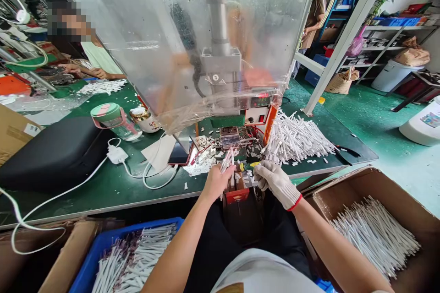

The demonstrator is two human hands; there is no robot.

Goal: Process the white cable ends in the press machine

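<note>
My bare left hand [217,181] is closed around a small bundle of thin white strips [227,160], whose tips point up toward the machine's metal block [229,138]. To its right, my right hand [276,183] wears a white knitted glove with a red cuff. Its fingers are pressed together at the table's front edge; what they hold, if anything, is too small to name. Between and below the hands is a red-fronted holder [237,195] with small white pieces on it. A large pile of white strips [297,139] lies right of the machine.
A clear plastic sheet [165,32] hangs before the machine. A blue bin [99,249] and a cardboard box [388,181] hold white strips. Pliers [343,153], a phone [180,152], a bottle [115,121] and a black case [55,153] lie about. Another person's hands [98,73] are back left.
</note>
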